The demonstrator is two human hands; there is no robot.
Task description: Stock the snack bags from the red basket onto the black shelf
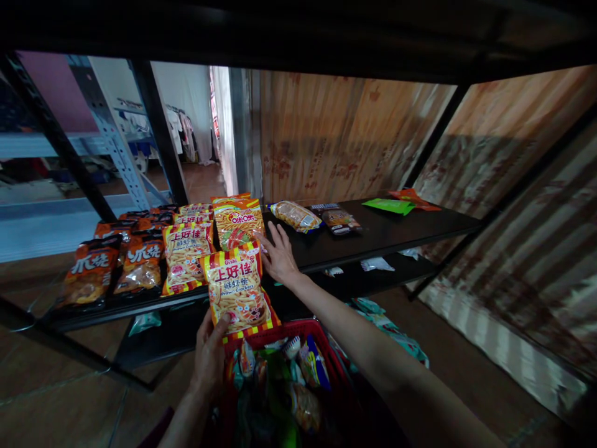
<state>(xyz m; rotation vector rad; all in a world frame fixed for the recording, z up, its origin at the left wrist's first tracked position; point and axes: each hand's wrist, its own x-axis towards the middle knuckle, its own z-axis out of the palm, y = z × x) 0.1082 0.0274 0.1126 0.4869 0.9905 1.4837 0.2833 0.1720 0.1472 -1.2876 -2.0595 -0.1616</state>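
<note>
My left hand (212, 348) grips the lower left of a red and yellow bag of prawn crackers (237, 289), thumb on its front. The bag is tilted up at the shelf's front edge, above a red basket (321, 339) full of snack packets. My right hand (278, 254) reaches over the shelf with fingers spread, close to the right side of an orange snack bag (239, 223); whether the fingertips touch it I cannot tell. More prawn cracker bags (186, 255) stand in a row to the left.
Black and orange snack bags (91, 270) fill the left end of the black shelf (321, 249). Farther right lie a clear packet of snacks (295, 216), a dark packet (340, 219) and a green packet (389, 205). A lower shelf (354, 283) holds white packets. Black posts frame the rack.
</note>
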